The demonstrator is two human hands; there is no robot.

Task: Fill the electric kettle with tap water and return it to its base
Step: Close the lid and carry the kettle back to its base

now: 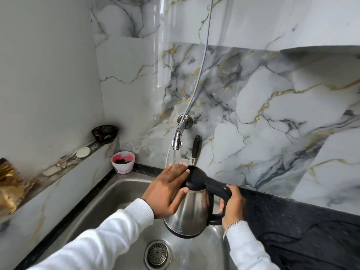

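A steel electric kettle point(191, 211) with a black lid and handle hangs over the sink point(120, 193), tilted a little. My right hand point(232, 203) grips its black handle. My left hand point(166, 189) lies flat against the kettle's left side and top, fingers spread, covering the mouth. A chrome tap point(178, 137) on the marble wall runs a thin stream of water down just behind my left fingers. I cannot tell whether the water enters the kettle. The kettle's base is out of view.
The sink drain point(158, 254) lies below the kettle. A white cup with red residue point(123, 162) stands at the sink's back left corner, a dark bowl point(105, 133) on the ledge above. A black-handled utensil point(195, 149) leans on the wall. Black countertop point(292, 221) runs to the right.
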